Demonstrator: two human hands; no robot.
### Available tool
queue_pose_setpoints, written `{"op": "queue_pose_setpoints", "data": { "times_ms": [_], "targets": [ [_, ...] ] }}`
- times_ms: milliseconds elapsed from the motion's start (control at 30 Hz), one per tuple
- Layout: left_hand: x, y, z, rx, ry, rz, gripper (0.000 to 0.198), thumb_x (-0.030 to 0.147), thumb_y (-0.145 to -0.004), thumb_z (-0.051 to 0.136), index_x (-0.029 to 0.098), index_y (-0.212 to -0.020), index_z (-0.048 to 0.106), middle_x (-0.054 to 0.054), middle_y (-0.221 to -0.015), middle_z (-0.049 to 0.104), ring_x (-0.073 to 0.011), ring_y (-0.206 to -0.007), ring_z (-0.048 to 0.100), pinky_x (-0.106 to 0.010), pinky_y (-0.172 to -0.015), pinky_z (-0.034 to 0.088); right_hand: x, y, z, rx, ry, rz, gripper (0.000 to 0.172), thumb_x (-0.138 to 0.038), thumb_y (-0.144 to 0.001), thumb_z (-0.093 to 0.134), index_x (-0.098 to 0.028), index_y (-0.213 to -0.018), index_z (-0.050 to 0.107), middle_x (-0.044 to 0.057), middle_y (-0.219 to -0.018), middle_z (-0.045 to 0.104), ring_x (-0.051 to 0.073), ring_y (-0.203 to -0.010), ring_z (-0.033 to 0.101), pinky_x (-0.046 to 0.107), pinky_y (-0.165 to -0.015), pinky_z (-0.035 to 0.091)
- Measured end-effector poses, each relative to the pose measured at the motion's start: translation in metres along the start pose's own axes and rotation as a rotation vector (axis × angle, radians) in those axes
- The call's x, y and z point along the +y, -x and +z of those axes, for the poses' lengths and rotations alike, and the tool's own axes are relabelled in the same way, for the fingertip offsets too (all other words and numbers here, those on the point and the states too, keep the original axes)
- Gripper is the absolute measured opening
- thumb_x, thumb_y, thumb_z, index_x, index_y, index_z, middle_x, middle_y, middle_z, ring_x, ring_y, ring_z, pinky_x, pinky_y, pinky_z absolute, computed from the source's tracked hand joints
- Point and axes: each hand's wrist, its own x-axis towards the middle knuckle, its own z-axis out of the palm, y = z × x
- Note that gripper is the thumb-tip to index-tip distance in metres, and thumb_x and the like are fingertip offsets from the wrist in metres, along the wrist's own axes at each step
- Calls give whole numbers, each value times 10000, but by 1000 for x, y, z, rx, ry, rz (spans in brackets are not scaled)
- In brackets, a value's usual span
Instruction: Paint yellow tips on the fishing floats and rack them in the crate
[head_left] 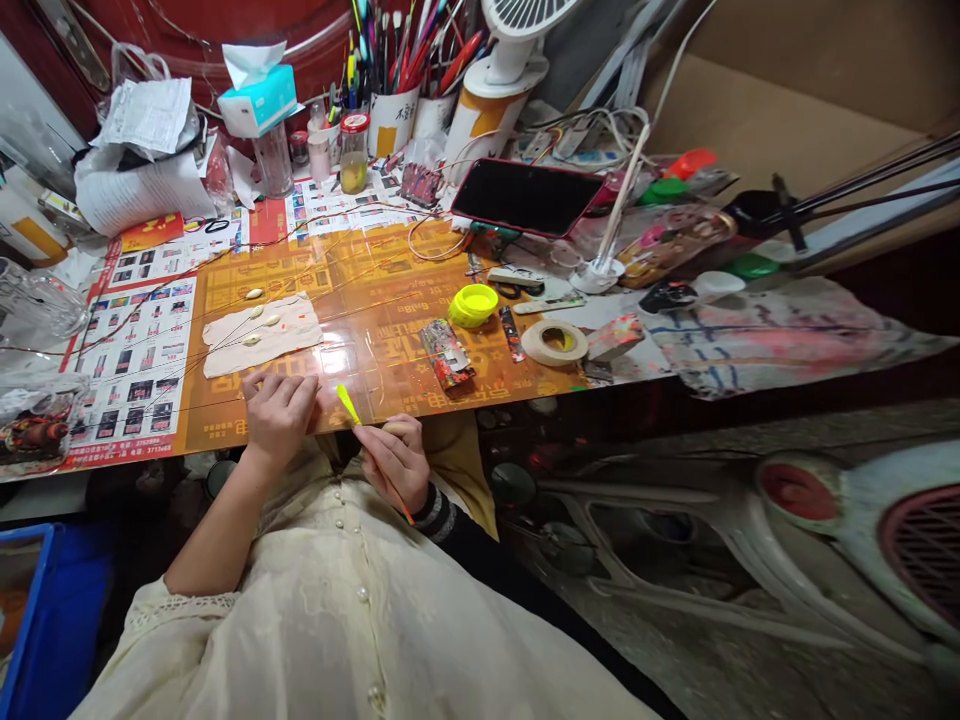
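My right hand (397, 462) grips a paintbrush (348, 404) whose bristles are coated in bright yellow; its thin orange handle runs down toward my wrist. At the table's front edge, my left hand (280, 415) has its fingers curled in, and whatever they hold is hidden. Just beyond it lies a pale sheet of paper (262, 345). Several small cream-coloured oval pieces (251, 340) with thin dark stems rest on or over that sheet. An open jar of fluorescent yellow paint (474, 304) stands right of the hands, with a paint-stained block (448, 356) close to it.
A tape roll (536, 343), a phone (527, 197) and a lamp base (598, 275) sit to the right. Behind are brush-filled cups (393, 122), a small fan (504, 70) and a tissue pack (259, 102). A blue crate (56, 600) is at lower left.
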Motion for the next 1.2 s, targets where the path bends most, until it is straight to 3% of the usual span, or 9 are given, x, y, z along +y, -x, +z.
{"op": "queue_pose_setpoints", "data": {
  "times_ms": [400,600,833,1200],
  "targets": [
    [-5,7,-3,18,9,-20,125,231,-957,611,220,-1057,685,-19,-876,758,-183,-812,639,-409,-873,330,-5,-1,6,-50,77,25,599,-105,-903,608,-297,-1461,500,31,-1097,750,183,-915,540,414,-930,441],
    [-5,9,-3,6,16,-33,147,249,-972,586,228,-1059,702,-32,-866,749,-189,-827,630,-407,-870,322,-5,0,7,-67,101,48,525,-125,-920,600,-280,-1419,549,40,-1110,745,186,-915,535,409,-916,439],
    [-5,8,-4,13,10,-36,117,239,-964,604,224,-1044,687,-21,-854,750,-184,-816,635,-405,-865,324,-4,0,6,-21,65,49,637,-107,-909,608,-297,-1496,450,36,-1130,744,184,-933,542,407,-931,458],
    [-10,16,-8,-11,49,-90,175,279,-989,557,229,-1076,700,-41,-895,751,-192,-827,638,-406,-893,336,-12,-3,13,-60,0,-33,624,-120,-905,614,-292,-1485,465,24,-1084,755,180,-923,543,414,-946,484]
  ]
}}
